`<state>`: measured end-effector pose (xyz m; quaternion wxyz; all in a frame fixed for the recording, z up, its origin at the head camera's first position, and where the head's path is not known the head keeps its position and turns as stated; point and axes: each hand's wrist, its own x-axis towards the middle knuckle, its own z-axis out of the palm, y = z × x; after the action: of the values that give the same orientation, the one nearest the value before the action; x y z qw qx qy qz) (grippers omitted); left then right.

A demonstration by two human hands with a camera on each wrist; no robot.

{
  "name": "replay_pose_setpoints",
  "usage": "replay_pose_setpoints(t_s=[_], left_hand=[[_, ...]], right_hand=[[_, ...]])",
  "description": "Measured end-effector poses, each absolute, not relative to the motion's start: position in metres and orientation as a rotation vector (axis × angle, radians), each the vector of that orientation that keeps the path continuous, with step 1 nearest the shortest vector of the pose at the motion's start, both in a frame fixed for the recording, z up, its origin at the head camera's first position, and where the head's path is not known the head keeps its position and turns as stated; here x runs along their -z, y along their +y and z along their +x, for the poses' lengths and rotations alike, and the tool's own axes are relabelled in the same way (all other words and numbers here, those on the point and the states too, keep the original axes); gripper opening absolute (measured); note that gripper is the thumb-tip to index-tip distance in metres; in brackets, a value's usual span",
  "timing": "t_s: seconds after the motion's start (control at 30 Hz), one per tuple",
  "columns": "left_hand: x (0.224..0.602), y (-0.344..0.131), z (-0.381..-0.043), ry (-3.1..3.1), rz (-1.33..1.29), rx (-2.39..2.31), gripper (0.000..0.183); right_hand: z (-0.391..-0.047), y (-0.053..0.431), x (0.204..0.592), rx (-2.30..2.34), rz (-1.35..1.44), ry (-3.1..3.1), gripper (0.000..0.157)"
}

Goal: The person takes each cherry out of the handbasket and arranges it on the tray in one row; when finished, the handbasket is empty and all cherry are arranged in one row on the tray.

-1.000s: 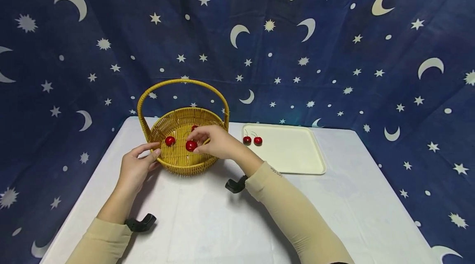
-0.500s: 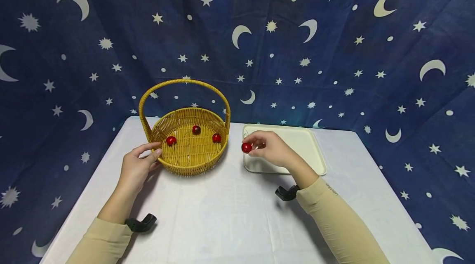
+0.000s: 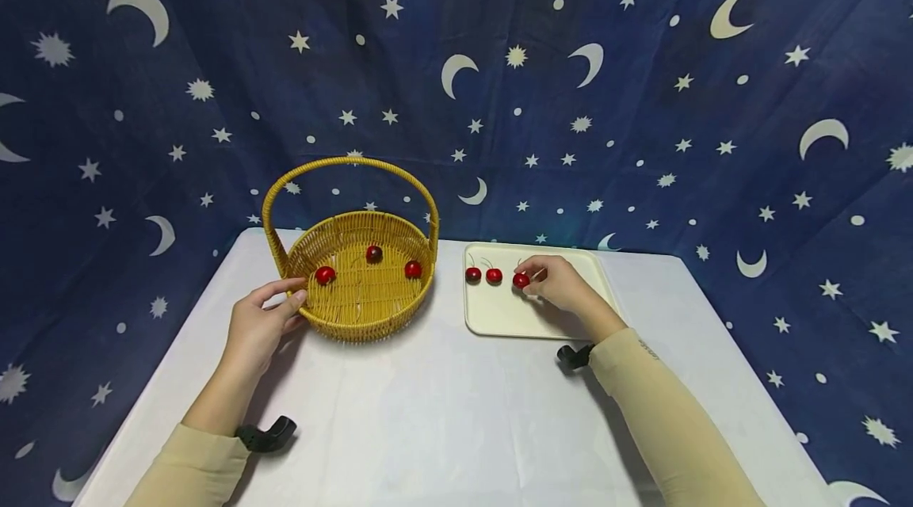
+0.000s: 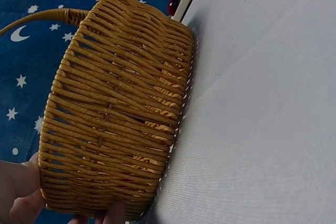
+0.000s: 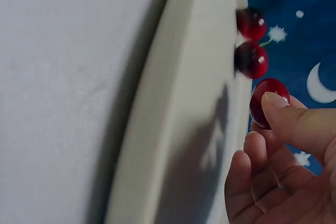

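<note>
My right hand point(image 3: 559, 283) pinches a red cherry point(image 5: 269, 103) between thumb and fingers over the cream tray point(image 3: 542, 325). Left of it on the tray sit a dark red cherry point(image 3: 473, 275) and a brighter cherry point(image 3: 494, 276), both with thin stems. My left hand point(image 3: 258, 325) grips the near left rim of the yellow wicker basket point(image 4: 115, 108), thumb and fingers on either side. Inside the basket lie a left cherry point(image 3: 325, 275), a back cherry point(image 3: 374, 253) and a right cherry point(image 3: 413, 269), well apart. In the left wrist view the woven wall mostly hides them.
The basket's tall arched handle point(image 3: 349, 161) stands upright over it. A white cloth point(image 3: 428, 428) covers the table. Behind hangs a dark blue curtain point(image 3: 399, 79) with moons and stars. A gap of cloth separates basket and tray.
My right hand has carried the cherry from over the basket rightward to the tray, beside the two cherries there. My left hand stays on the basket rim.
</note>
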<state>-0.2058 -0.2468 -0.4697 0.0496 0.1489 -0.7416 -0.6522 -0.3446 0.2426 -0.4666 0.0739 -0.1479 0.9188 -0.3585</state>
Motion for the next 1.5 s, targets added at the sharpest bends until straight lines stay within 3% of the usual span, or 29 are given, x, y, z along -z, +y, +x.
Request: replay_pose_setpoints(t_s=[0.5,0.97,1.3,1.5], left_hand=[[0.471,-0.244,-0.204,-2.251,0.471,1.999,0.045],[0.472,-0.245,-0.203,-2.24,0.464,1.998,0.045],[0.471,-0.246,-0.205,-2.244,0.477,1.978,0.045],[0.471,-0.247,-0.206,-2.249,0.477,1.979,0.045]], right_hand=[[-0.363,0.241,0.475,1.054,-0.441,2.722,0.04],[-0.338,0.237,0.437,1.158,-0.528,2.754,0.046],[-0.292,0.151,0.398,1.32,-0.869,2.549,0.04],[-0.289,0.095,0.396,1.295,-0.936,2.481,0.042]])
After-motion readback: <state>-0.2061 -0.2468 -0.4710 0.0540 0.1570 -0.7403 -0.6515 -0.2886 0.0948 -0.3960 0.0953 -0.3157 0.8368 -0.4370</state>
